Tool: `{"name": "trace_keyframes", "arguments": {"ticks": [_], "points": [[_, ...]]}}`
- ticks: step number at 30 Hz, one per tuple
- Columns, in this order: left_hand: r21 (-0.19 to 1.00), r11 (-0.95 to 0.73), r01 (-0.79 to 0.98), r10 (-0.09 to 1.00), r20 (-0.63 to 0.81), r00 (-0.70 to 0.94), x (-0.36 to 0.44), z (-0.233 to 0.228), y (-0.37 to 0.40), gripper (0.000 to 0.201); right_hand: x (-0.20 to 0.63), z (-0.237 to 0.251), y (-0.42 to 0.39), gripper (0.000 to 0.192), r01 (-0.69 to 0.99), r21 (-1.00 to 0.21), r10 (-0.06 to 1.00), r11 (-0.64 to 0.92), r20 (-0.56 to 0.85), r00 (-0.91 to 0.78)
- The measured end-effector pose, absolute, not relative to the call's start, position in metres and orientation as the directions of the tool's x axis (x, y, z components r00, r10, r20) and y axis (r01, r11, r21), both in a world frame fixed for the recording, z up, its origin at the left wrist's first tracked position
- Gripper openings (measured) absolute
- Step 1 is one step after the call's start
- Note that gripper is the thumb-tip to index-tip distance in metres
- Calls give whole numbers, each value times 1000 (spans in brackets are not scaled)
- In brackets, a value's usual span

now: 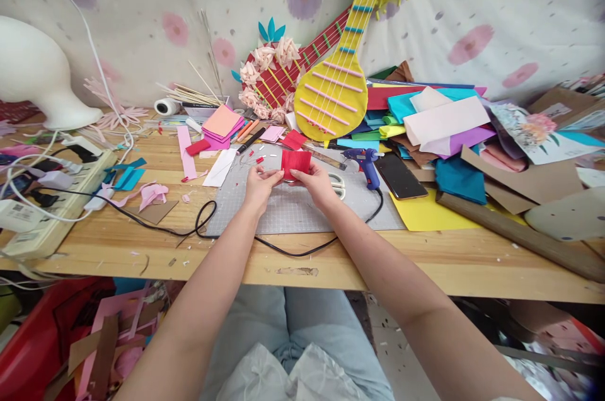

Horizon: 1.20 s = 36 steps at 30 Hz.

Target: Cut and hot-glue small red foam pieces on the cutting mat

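Crumpled white plastic bag (283, 376) sat on the lap at the bottom of the frame, below the desk's (425, 256) near edge. Both forearms reached over that edge to a grey cutting mat (293, 209) at the desk's middle. Left hand (259, 186) and right hand (317, 183) each pinched the lower edge of a red crepe paper piece (296, 162), held just above the mat's far half; fingers clenched on the paper, one hand per lower corner. Blue glue gun (366, 164) stood just right of the right hand at the mat's far right corner, its black cord (283, 248) looping along the mat's near edge and off to the left. Scissors (338, 185) lay partly hidden behind the right hand (only white handles showed). Black phone (399, 177) lay on a yellow sheet (425, 215) right of the mat. Yellow felt guitar (338, 95) leaned on the floral backdrop at the desk's far edge, with a red guitar (288, 76) behind it to the left. Heap of coloured felt and paper (444, 120) filled the far right corner, brown cardboard pieces (529, 186) in front of it. Stack of pink sheets (222, 127) sat beyond the mat's far left corner. Power strip (51, 205) with white plugs lay at the left edge; white mannequin head form (38, 73) stood at the far left corner.
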<state>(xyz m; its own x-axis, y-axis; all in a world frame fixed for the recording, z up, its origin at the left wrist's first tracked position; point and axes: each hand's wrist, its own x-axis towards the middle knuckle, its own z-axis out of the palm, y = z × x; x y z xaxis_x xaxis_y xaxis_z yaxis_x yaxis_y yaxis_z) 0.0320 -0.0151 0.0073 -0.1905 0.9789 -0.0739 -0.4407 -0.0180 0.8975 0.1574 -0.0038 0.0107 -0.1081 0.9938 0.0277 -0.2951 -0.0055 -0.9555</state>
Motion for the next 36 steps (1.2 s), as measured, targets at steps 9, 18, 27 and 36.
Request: {"name": "trace_keyframes", "arguments": {"ticks": [9, 18, 27, 36], "points": [[875, 16, -484, 980, -109, -165, 30, 6, -13, 56, 158, 13, -5, 38, -311, -950, 990, -8, 36, -133], [826, 145, -544, 974, -217, -71, 29, 15, -17, 45, 157, 13, -4, 36, -243, -969, 987, 42, 78, -143], [791, 145, -594, 977, -211, -42, 28, 11, -14, 40, 154, 9, -3, 35, -194, -970, 967, 148, 183, -179], [782, 155, -604, 971, -232, -51, 30, 8, -15, 40, 152, 2, -3, 41, 37, -961, 952, 273, 265, -152]]}}
